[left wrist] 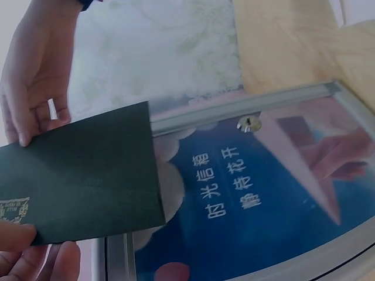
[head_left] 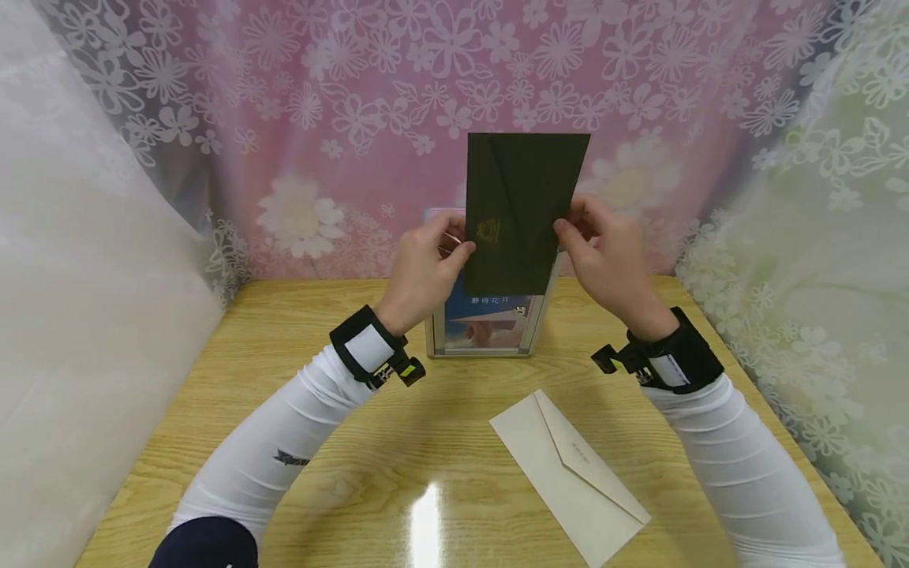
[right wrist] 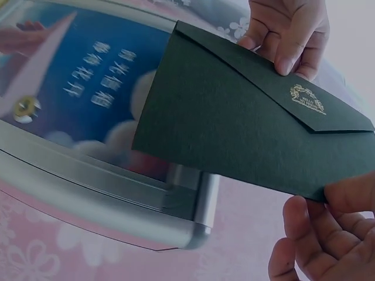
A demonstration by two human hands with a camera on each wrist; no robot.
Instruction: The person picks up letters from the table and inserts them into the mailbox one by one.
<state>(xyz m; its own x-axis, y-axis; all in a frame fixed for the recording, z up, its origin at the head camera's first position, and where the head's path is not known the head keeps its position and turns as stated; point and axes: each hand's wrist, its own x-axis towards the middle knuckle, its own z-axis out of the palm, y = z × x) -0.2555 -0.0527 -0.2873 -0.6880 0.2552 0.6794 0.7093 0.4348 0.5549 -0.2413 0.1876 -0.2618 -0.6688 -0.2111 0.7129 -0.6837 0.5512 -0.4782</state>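
Both hands hold a dark green envelope (head_left: 525, 213) upright by its long side edges, in front of the upper part of a metal-framed letter box. My left hand (head_left: 430, 264) pinches the left edge between thumb and fingers. On the opposite edge my right hand (head_left: 607, 256) grips with thumb and fingers. The right wrist view shows the envelope's slanted flap lying against its body, with a small gold print (right wrist: 307, 99). Behind it, the letter box (left wrist: 258, 181) has a blue picture front with white characters and a round lock (left wrist: 249, 123); its upper part is mostly hidden in the head view.
A cream envelope (head_left: 568, 473) lies slantwise on the wooden table (head_left: 341, 473), nearer to me and right of the letter box. A pink flowered curtain (head_left: 398, 95) hangs behind; pale sheets flank the table on both sides.
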